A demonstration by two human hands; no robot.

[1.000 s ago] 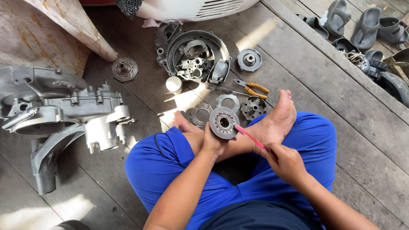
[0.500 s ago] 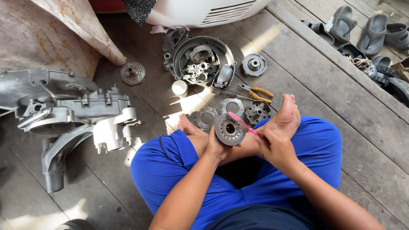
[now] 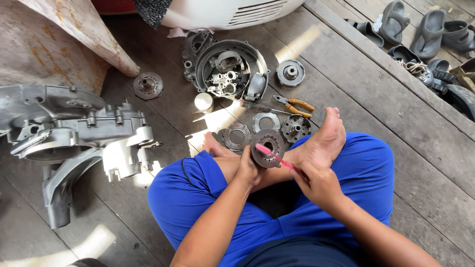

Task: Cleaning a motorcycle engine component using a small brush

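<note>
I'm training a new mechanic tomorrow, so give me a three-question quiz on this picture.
1. True or false: the left hand holds a round metal disc.
2. Which colour is the brush in the right hand? A green, B pink, C black.
3. Fill in: the pliers on the floor have ___ handles.

Key: 1 true. 2 B. 3 orange.
</note>
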